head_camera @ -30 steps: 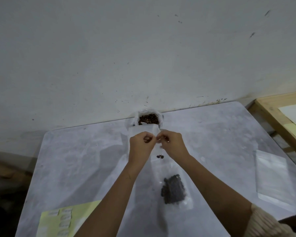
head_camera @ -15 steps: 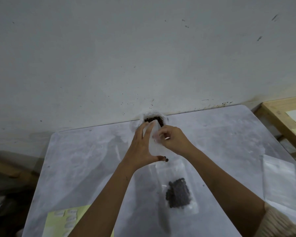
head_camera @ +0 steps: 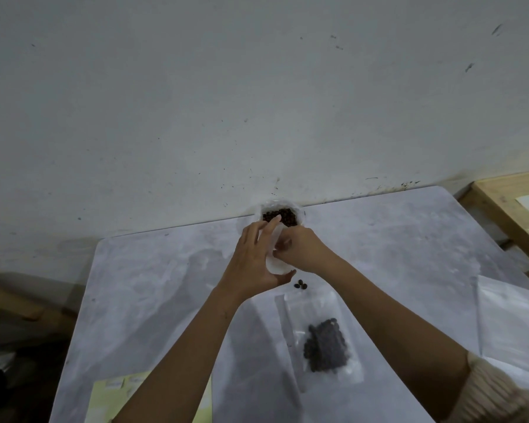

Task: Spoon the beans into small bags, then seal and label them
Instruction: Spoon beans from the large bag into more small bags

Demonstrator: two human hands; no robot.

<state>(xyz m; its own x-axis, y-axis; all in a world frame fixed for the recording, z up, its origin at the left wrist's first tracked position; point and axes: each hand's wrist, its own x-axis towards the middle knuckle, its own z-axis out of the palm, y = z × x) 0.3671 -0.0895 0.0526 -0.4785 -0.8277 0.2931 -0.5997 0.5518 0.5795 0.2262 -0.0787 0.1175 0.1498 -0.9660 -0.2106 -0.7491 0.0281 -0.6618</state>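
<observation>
Limp, slippery small bag [head_camera: 276, 264] is pinched at its mouth between left hand [head_camera: 255, 264] and right hand [head_camera: 303, 250]; best gripped by edges.

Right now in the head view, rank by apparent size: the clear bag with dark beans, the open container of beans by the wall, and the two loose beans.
1. Clear bag with dark beans; nearer, so flattered.
2. Open container of beans.
3. Two loose beans.

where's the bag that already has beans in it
In the head view the filled bag lies flat on the table, right of centre between the forearms, just nearer than two loose beans.
</observation>
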